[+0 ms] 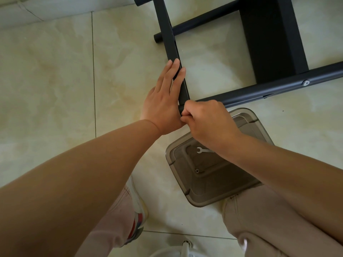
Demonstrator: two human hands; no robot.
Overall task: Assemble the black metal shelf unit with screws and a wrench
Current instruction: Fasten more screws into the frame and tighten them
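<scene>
While the flat left hand (163, 101) is pressed along the black crossbar (169, 39), its end joint is pinched by the curled right hand (207, 121)

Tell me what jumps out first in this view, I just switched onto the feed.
Both hands meet at the frame's near corner: the left hand lies flat along a black bar, the right hand is curled at the joint. Below them, a small wrench lies in a smoky plastic tray.

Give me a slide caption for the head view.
Left hand steadies a black bar while right hand works the corner joint; wrench lies in tray.
</scene>
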